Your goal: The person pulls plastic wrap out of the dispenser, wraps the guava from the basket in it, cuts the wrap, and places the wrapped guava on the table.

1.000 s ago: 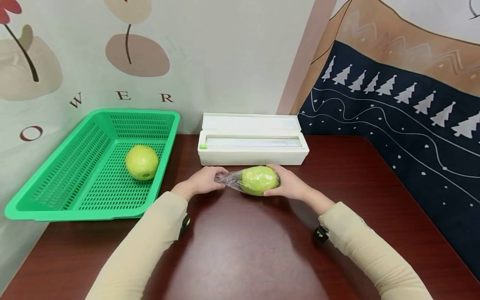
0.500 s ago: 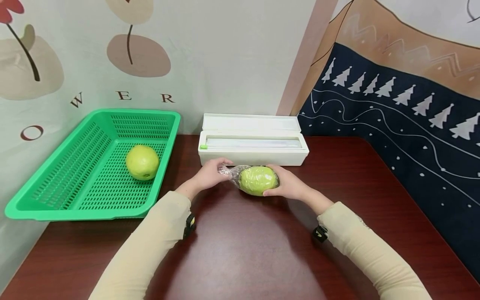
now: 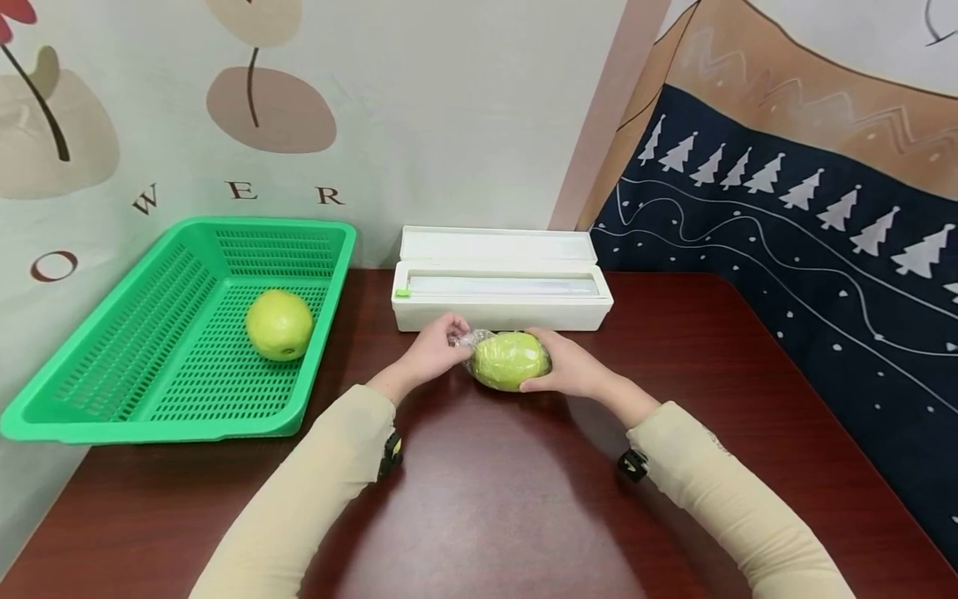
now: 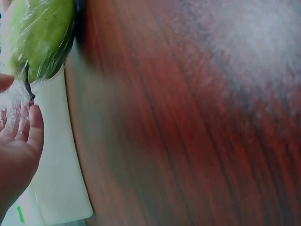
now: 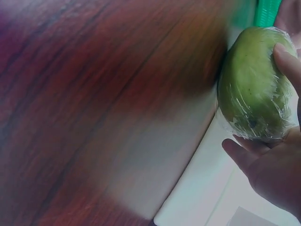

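Note:
A green pear (image 3: 511, 361) wrapped in clear cling film lies just in front of the white box. My right hand (image 3: 572, 363) holds the pear's right end, with the thumb on its near side. At the other end, my left hand (image 3: 437, 348) pinches the gathered tail of cling film (image 3: 471, 338). In the left wrist view a dark stem (image 4: 28, 82) points into the bunched film beside the left fingers. The right wrist view shows the film stretched and creased over the pear (image 5: 251, 84), with the right thumb pressing on it.
Behind the hands stands a white cling film dispenser (image 3: 501, 314), lid raised, with a roll inside and a green slider (image 3: 402, 293). To the left, a green plastic basket (image 3: 67, 431) holds another pear (image 3: 279, 325), unwrapped. Printed cloth covers the walls around the dark wooden table (image 3: 479, 516).
My left hand has moved right, closer to the pear, and the loose film tail between them has become shorter and more bunched. My right hand has kept its hold.

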Available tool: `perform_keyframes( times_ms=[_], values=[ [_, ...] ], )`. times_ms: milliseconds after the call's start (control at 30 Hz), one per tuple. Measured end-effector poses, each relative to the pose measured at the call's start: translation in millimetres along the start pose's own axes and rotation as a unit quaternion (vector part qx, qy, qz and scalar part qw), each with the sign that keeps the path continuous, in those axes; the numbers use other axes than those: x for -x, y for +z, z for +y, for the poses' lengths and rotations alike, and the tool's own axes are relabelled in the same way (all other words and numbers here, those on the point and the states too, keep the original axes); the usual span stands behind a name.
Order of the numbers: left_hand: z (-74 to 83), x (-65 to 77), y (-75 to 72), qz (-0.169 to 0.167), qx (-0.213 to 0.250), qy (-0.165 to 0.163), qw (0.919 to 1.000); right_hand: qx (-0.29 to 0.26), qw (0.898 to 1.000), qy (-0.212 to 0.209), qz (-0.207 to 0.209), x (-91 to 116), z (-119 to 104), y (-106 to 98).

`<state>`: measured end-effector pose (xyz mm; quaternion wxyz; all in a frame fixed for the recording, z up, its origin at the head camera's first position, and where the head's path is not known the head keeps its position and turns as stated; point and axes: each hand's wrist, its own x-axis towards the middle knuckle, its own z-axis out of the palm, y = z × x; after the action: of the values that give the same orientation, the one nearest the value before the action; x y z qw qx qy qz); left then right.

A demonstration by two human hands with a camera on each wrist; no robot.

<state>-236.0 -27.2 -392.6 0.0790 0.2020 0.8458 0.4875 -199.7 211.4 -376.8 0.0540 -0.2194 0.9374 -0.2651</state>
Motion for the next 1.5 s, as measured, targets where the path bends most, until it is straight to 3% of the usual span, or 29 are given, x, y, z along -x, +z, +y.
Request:
perform_keyframes(
  times_ms=[167, 433, 700, 867, 1233, 1367, 1500],
  values=[
    [-1.8, 0.4, 1.3, 0.007, -0.03, 0.02, 0.9993, 0.004, 1.0, 0.001, -0.004, -1, -3, 0],
    [-2.4, 2.6, 0.0, -0.003, -0.023, 0.031, 0.9992, 0.004, 1.0, 0.004, -0.004, -2, -1, 0],
    [-8.0, 7.0, -5.8, 0.076, -0.09, 0.029, 0.9926, 0.006, 1.0, 0.01, -0.004, -1, -2, -2],
    [-5.5, 0.8, -1.1, 0.1, -0.058, 0.05, 0.992, 0.013, 1.0, 0.001, -0.007, -1, -2, -2],
    [8.0, -7.1, 7.8, 0.05, -0.046, 0.085, 0.9941, 0.017, 1.0, -0.01, -0.01, -4, -4, -2],
    [11.6, -2.7, 9.4, 0.043, -0.106, 0.111, 0.9872, 0.017, 1.0, -0.015, -0.013, -5, -6, -3],
    [15.1, 4.2, 13.3, -0.007, -0.178, 0.12, 0.9766, 0.015, 1.0, -0.002, -0.02, -5, -6, -4]
  ],
)
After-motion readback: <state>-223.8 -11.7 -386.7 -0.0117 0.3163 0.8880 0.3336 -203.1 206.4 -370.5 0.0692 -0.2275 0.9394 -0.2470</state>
